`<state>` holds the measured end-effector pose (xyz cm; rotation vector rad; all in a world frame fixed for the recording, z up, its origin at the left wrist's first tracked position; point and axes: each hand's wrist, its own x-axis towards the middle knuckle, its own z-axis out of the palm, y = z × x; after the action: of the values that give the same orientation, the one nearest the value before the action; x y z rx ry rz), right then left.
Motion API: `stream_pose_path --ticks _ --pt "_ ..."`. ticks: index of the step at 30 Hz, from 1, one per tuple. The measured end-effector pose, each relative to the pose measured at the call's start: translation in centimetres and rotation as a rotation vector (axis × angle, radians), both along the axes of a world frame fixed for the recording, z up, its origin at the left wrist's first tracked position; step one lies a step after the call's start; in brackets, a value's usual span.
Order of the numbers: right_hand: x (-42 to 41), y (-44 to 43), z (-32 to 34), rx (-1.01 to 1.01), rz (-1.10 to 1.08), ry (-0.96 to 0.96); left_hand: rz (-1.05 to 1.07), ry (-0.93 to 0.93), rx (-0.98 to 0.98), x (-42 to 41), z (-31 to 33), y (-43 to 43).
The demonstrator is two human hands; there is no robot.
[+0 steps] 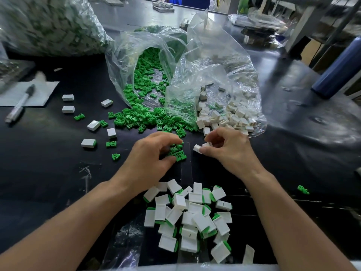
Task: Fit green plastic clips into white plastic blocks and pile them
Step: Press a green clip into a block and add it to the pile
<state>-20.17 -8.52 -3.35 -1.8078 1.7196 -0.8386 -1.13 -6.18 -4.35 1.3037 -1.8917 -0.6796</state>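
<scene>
Where left hand point(150, 157) grips, clips point(179, 153) half-hidden (right hand point(228, 147): white block point(197, 148))

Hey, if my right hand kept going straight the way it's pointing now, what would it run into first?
Probably the small bunch of green clips under the left hand. The right hand, pinching a white block, points leftward at them; depth is hard to judge.

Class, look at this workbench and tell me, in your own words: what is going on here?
A person is assembling parts at a dark table. The left hand pinches loose green clips; the right hand holds a white block. A pile of fitted blocks lies nearer, and two open bags spill more parts behind.
</scene>
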Motion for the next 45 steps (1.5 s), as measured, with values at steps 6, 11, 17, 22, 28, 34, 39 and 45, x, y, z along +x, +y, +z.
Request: stream_pose_path --ticks 6,11,17,22,28,34,39,45 --pt "-0.1 -0.2 0.1 -0.051 -0.007 -0.065 0.107 0.101 -0.003 0.1 0.4 0.1" --pt "1.2 1.1 1.3 -0.094 0.133 -0.327 0.057 0.218 0.052 -0.2 1.0 0.7" --pt "3.0 2.1 0.8 -0.058 0.246 -0.345 0.008 0.278 0.069 -0.4 1.3 1.0" --pt "2.8 1.6 -0.1 -0.196 0.207 0.11 0.151 0.451 0.187 0.1 1.3 0.3" --pt "3.4 1.6 -0.8 -0.186 0.329 0.386 0.136 0.511 0.25 0.1 1.4 0.3" --pt "3.2 1.8 -0.3 -0.144 0.267 0.195 0.136 0.541 0.286 -0.1 1.4 0.4" --pt "2.7 1.9 0.9 -0.115 0.147 -0.354 0.099 0.597 0.311 -0.1 1.6 0.5" --pt "3.3 2.5 1.4 -0.082 0.22 -0.489 0.051 0.593 0.313 -0.2 1.9 0.8"
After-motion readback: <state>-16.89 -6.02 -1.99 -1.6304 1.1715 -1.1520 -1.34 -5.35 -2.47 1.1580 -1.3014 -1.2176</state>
